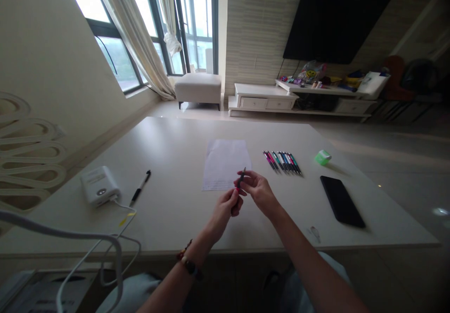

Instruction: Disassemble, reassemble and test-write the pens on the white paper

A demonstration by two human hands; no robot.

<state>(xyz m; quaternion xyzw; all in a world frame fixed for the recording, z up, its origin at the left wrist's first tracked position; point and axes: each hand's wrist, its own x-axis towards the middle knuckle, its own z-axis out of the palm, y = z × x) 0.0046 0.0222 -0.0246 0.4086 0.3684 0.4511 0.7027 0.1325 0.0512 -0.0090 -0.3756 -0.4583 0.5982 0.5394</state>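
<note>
"Pen [241, 179], dark and pink: location and hold?"

"On my remote feed I log it above the near right corner of the paper [227, 160], left hand [225, 205] closed round its pink end, right hand [260, 190] pinching the dark part."

"Other stock?"

"I list a row of pens [282, 163] right of the paper; green box [322, 157], black phone [342, 201] farther right."

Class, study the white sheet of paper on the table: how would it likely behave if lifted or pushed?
The white sheet of paper looks thin, so it is probably light and would likely sag if lifted by one corner. The table looks smooth and glossy, so a push would probably slide it.
</note>
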